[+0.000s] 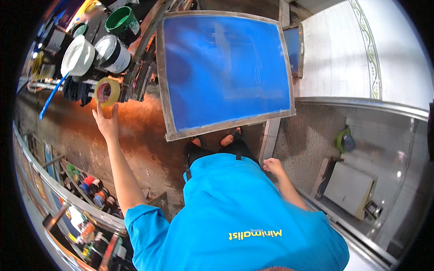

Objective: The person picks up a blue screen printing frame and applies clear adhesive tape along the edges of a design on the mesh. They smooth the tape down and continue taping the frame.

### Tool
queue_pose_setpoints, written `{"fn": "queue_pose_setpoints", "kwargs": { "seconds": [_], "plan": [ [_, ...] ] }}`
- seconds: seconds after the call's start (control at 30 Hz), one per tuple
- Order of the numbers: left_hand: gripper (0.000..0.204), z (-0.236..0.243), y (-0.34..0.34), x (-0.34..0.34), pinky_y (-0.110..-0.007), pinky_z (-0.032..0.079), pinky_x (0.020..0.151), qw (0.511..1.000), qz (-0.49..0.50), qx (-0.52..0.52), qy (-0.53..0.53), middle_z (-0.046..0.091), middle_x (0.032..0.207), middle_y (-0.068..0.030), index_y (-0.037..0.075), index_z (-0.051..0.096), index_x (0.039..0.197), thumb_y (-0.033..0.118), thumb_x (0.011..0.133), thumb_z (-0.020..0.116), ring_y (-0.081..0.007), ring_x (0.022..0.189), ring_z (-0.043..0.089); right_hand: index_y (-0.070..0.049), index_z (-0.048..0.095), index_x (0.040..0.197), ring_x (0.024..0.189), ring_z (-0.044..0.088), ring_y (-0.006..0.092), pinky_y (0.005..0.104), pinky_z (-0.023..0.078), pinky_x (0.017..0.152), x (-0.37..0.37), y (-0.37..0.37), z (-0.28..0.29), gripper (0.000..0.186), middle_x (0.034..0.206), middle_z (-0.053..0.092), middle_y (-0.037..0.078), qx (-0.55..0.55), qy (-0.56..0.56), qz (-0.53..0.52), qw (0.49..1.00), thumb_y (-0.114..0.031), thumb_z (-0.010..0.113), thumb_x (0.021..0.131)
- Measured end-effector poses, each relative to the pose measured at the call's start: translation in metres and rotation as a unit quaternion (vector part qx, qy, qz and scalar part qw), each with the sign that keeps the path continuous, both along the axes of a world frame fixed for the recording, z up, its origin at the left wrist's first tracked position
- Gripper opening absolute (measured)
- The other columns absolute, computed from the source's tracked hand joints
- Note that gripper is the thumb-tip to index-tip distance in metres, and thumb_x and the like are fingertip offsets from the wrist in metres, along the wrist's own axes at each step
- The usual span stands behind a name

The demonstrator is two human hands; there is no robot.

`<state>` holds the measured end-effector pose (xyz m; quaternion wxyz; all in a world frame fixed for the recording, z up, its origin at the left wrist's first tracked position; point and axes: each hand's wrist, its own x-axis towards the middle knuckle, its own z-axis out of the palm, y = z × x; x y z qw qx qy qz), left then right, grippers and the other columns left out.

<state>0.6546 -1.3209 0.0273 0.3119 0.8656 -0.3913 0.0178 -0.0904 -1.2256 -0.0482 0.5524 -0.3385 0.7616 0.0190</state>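
Note:
My left hand (pixel 107 125) reaches out to the far left, its fingers spread at the lower edge of a yellowish roll of tape (pixel 115 91). One fingertip overlaps the roll's rim; whether any weight is carried cannot be seen. Close by my right side, my right hand (pixel 274 165) is curled closed, with nothing visible in it. In front of me a large blue screen-printing frame (pixel 226 67) with a worn grey-brown border is tilted slightly; faint pale lines cross its mesh.
Beyond the tape stand a white tub (pixel 78 56), a lidded pot (pixel 112 54) and a green bucket (pixel 123 21); a blue stick (pixel 53 97) leans from the tub. Several bottles (pixel 97 189) fill a lower-left rack. A metal-edged ledge (pixel 361 103) runs along my right.

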Motion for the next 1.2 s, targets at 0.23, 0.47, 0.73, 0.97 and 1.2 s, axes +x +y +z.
{"fn": "queue_pose_setpoints", "kwargs": {
  "seconds": [0.23, 0.47, 0.73, 0.97, 1.2],
  "plan": [
    [0.059, -0.011, -0.017, 0.037, -0.047, 0.043, 0.109, 0.993, -0.089, -0.048, -0.060, 0.048, 0.148, -0.0256, 0.014, 0.064, 0.133, 0.040, 0.084, 0.083, -0.0424, 0.135, 0.048, -0.002, 0.069, 0.094, 0.073, 0.069, 0.0178, 0.0315, 0.055, 0.065, 0.014, 0.032, 0.015, 0.027, 0.086, 0.073, 0.010, -0.022, 0.027, -0.087, 0.996, -0.029, 0.065, 0.098],
    [0.037, -0.002, -0.002, 0.038, -0.044, 0.049, 0.099, 0.990, -0.084, -0.096, -0.063, 0.063, 0.126, -0.0180, 0.009, 0.071, 0.110, 0.029, 0.083, 0.086, -0.0350, 0.119, 0.058, 0.000, 0.069, 0.091, 0.068, 0.067, 0.0150, 0.0332, 0.054, 0.064, 0.045, 0.019, 0.008, 0.026, 0.076, 0.071, 0.007, -0.163, 0.013, -0.109, 0.980, -0.024, 0.065, 0.099],
    [0.024, 0.041, 0.081, -0.124, -0.029, 0.047, 0.080, 0.898, -0.076, -0.228, 0.368, 0.064, 0.099, -0.0048, 0.005, 0.065, 0.106, 0.026, 0.097, 0.072, -0.0137, 0.091, 0.057, -0.002, 0.071, 0.096, 0.075, 0.069, 0.0169, 0.0327, 0.053, 0.068, 0.108, -0.052, 0.090, 0.022, 0.082, 0.073, 0.008, -0.316, 0.036, 0.042, 0.947, -0.024, 0.067, 0.097],
    [0.037, 0.027, 0.064, -0.239, -0.034, 0.047, 0.092, 0.868, -0.293, -0.020, 0.401, 0.060, 0.121, -0.0115, 0.004, 0.066, 0.108, 0.020, 0.082, 0.086, -0.0223, 0.110, 0.059, -0.007, 0.066, 0.124, 0.118, 0.060, 0.0366, 0.0472, 0.047, 0.102, 0.244, -0.142, 0.196, 0.063, 0.122, 0.066, 0.016, -0.543, -0.170, 0.321, 0.757, -0.037, 0.087, 0.074],
    [0.052, 0.089, 0.024, -0.326, -0.042, 0.047, 0.095, 0.856, -0.433, 0.012, 0.283, 0.059, 0.116, -0.0153, 0.004, 0.071, 0.107, 0.033, 0.070, 0.092, -0.0315, 0.112, 0.057, -0.008, 0.060, 0.131, 0.122, 0.058, 0.0375, 0.0498, 0.041, 0.109, 0.211, -0.145, 0.190, 0.068, 0.120, 0.067, 0.017, -0.471, -0.227, 0.492, 0.696, -0.024, 0.085, 0.070]
  ]
}}
